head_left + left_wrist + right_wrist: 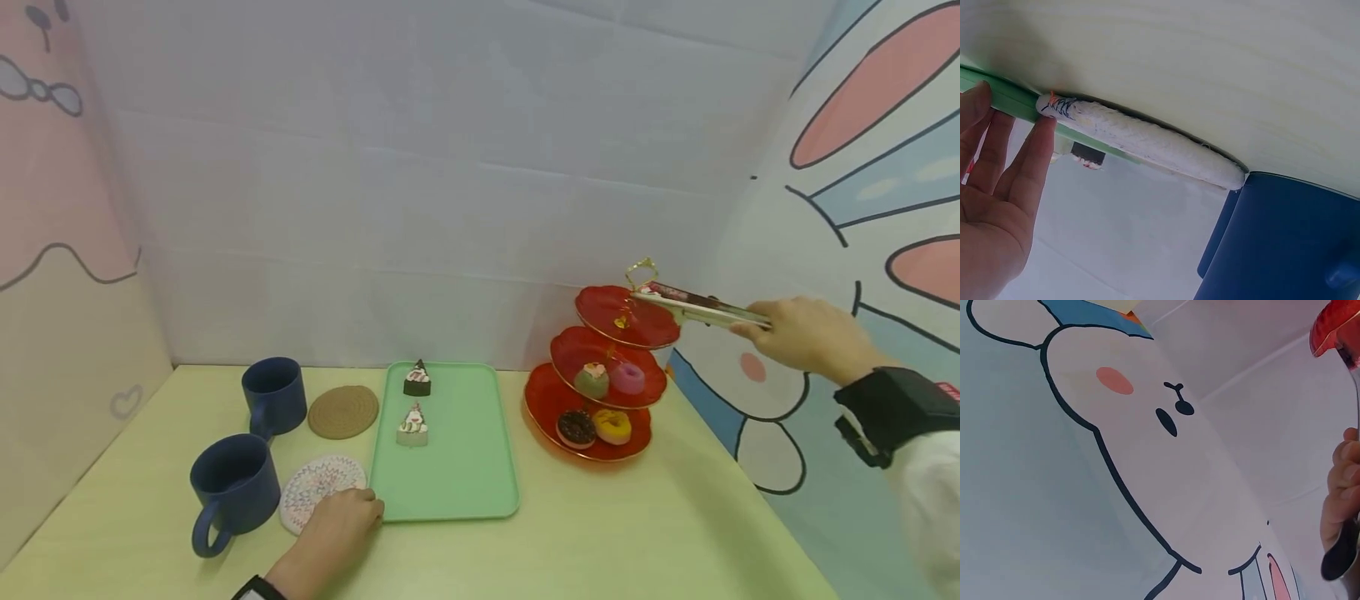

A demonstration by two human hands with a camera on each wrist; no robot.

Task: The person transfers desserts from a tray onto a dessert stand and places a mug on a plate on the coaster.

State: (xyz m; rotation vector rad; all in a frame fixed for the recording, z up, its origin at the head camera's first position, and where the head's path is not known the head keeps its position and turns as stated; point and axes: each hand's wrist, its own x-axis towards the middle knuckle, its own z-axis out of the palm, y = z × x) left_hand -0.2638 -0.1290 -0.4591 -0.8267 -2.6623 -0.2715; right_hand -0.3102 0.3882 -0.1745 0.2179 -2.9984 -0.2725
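My right hand grips a pair of long metal tongs by the handle end, its dark grip showing in the right wrist view. The tongs' tips reach over the top plate of a red three-tier stand, beside its gold ring handle. Pink and white shows near the tips; I cannot tell if it is a held piece or a reflection. My left hand holds the near left corner of a green tray, thumb and fingers on its rim. Two small cake slices, one dark and one pale, stand on the tray.
Two blue mugs stand at the left. A woven tan coaster and a white patterned coaster lie between them and the tray. Lower tiers hold a green cake, a purple sweet and two donuts.
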